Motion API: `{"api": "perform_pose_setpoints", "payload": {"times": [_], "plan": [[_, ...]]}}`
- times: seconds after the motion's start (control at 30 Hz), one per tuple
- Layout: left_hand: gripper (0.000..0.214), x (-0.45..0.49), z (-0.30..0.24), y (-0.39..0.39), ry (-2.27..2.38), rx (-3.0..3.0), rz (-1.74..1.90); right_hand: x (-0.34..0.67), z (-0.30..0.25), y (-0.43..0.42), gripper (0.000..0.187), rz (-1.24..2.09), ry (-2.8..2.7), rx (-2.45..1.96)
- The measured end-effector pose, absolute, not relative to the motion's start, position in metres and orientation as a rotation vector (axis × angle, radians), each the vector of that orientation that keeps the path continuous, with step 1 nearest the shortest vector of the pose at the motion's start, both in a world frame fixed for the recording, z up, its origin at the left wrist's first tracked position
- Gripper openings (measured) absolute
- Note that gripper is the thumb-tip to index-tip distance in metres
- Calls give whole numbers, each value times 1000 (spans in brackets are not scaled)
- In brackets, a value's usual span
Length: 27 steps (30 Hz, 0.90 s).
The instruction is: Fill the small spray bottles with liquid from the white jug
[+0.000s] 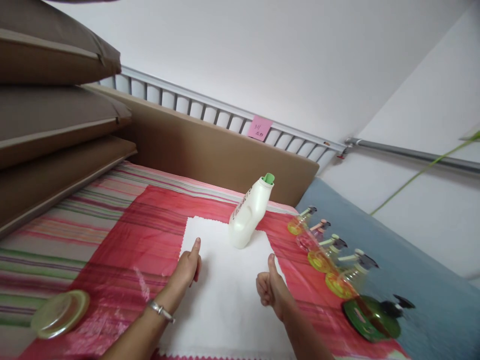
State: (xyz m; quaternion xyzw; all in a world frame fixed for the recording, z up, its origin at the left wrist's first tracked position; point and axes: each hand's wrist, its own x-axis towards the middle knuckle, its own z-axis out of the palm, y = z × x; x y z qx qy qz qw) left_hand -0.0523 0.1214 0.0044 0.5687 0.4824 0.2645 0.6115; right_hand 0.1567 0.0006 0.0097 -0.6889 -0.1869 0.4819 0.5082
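Note:
My left hand point(190, 265), with a silver bracelet on the wrist, hovers over the left side of a white scalloped-edge cloth point(228, 310). Its thumb points up and its other fingers are curled in, holding nothing. On the right side of the cloth, my right hand point(273, 287) makes a matching thumb-up fist with nothing in it. Between and beyond the two hands stands a white plastic bottle point(249, 215) at the cloth's far edge. A green spout point(268, 178) sits in its mouth, and dark lettering runs along its side. Neither hand touches the bottle.
Clear pump bottles point(322, 255) with yellow or pink liquid and a green pump bottle point(371, 317) line the right. A round lidded container point(60, 314) lies at left on the red sheet point(123, 245). Stacked brown cushioned panels point(56, 115) rise at left; a board point(210, 150) stands behind.

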Motion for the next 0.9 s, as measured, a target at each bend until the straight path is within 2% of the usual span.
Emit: {"api": "perform_pose_setpoints", "payload": {"times": [0.9], "plan": [[74,-50,2,122,1104,1375,616,163,10,-1,71,1083,-393,-1759]]}}
